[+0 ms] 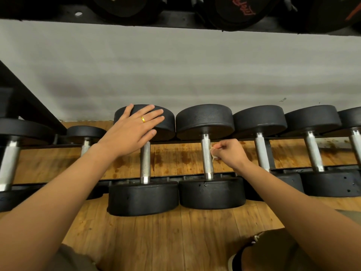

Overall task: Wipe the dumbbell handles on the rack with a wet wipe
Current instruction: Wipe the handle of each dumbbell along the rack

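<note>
Several black dumbbells with silver knurled handles lie side by side on a low rack (195, 176). My right hand (228, 153) grips a crumpled wet wipe (213, 148) and holds it against the right side of the centre dumbbell's handle (206, 155). My left hand (134, 130), with a gold ring, lies flat with straight fingers on the far head of the neighbouring dumbbell (156, 122) to the left. That dumbbell's handle (145, 162) shows below my left palm.
More dumbbells sit to the right (261, 153) and to the left (9, 161). An upper shelf with large black weights (234, 10) overhangs at the top. A grey wall stands behind, and a stained wooden floor (175, 241) lies below. My knees are at the bottom edge.
</note>
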`<state>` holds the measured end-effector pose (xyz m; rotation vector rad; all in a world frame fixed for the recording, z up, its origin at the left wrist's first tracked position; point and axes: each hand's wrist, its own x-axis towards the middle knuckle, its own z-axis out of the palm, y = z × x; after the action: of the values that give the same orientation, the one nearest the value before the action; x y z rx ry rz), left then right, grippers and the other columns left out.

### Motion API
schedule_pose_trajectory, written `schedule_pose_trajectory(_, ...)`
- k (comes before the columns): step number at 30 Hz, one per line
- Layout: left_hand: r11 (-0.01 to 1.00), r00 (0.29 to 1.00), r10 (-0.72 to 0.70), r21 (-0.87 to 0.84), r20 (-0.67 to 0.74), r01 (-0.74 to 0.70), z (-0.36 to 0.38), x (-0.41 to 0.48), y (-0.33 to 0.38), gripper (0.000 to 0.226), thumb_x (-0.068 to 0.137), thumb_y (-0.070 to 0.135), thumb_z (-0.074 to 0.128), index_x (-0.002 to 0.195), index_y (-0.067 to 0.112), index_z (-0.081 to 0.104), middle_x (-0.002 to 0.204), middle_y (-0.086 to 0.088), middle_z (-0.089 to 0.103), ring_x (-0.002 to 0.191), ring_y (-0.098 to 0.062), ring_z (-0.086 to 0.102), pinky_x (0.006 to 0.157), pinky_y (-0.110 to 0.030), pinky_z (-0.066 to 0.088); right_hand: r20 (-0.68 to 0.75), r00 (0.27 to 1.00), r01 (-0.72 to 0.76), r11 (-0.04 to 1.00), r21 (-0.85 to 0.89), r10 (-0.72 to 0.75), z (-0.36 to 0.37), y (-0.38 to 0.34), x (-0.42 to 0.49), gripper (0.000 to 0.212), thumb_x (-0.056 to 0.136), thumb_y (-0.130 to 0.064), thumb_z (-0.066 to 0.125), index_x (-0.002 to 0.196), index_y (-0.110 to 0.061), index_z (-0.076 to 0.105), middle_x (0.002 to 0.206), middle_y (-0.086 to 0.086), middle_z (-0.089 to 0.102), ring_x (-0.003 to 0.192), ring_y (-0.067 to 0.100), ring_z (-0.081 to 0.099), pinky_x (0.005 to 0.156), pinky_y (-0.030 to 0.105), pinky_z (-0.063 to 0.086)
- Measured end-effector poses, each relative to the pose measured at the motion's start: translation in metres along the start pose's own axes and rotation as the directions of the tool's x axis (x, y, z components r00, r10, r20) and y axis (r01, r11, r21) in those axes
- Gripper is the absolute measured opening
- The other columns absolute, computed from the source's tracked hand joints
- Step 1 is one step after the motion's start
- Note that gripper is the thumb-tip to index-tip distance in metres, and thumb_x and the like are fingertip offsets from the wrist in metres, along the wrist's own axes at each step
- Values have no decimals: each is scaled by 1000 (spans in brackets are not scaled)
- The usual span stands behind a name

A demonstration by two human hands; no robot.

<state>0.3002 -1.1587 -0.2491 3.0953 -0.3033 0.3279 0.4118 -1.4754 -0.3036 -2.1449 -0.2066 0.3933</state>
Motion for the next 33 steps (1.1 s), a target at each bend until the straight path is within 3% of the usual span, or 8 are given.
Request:
schedule_pose_trajectory(3,1000,1000,9,2,5,-9,3,1,-3,50,108,37,34,158,29,34,167,11,23,156,-8,4,124,-55,2,-51,999,8,1000,16,-7,3,-5,4,7,90,-9,72,84,-11,74,83,3,71,77,13,66,64,22,52)
schedule_pose_trajectory(8,1000,1000,14,-1,-9,-14,7,2,-6,50,108,36,33,158,30,32,167,12,21,156,-7,3,124,-55,0,-136,991,7,998,69,2,4,-13,21,5,89,-13,74,88,-17,74,89,0,73,87,13,67,80,28,54)
schedule_pose_trajectory(12,1000,998,17,-12,-55,-17,11,2,-4,50,107,32,38,157,28,35,166,8,28,154,-8,7,124,-57,2,-68,998,3,999,35,-1,2,-7,18,4,90,-13,73,94,-12,75,91,1,73,88,12,68,77,25,54)
schedule_pose_trajectory(17,1000,997,19,-13,-75,-20,12,2,-3,50,106,31,38,156,26,38,165,6,32,155,-12,14,123,-57,2,110,993,-46,999,-10,47,-7,1,3,3,87,-1,73,87,-3,75,90,6,71,83,17,69,63,20,56)
schedule_pose_trajectory(20,1000,997,21,-15,-78,-22,11,2,-3,49,107,31,39,156,26,39,165,6,32,156,-13,15,123,-57,2,127,991,-34,999,-21,36,-9,2,0,3,86,-1,75,85,-3,75,90,5,71,82,15,69,60,18,54)
schedule_pose_trajectory(26,999,999,4,-33,-44,-6,7,2,-1,50,107,31,37,156,26,38,166,7,29,156,-12,11,123,-58,1,84,996,-23,999,-23,25,-9,-7,6,9,86,-3,74,81,-10,74,86,7,73,80,16,70,69,27,56)
schedule_pose_trajectory(30,999,999,-1,-39,-44,0,6,1,0,50,106,31,36,156,27,38,166,6,30,156,-13,12,123,-58,2,190,976,-94,993,-74,106,-14,-5,-2,7,83,1,76,83,-5,73,86,10,72,76,16,71,64,22,59)
schedule_pose_trajectory(33,999,998,5,-31,-59,-7,7,2,1,49,106,30,39,156,26,39,165,6,32,156,-14,14,123,-59,4,297,933,-140,966,-215,201,-17,4,-12,11,81,-1,79,90,-3,74,89,12,75,83,20,73,70,25,60)
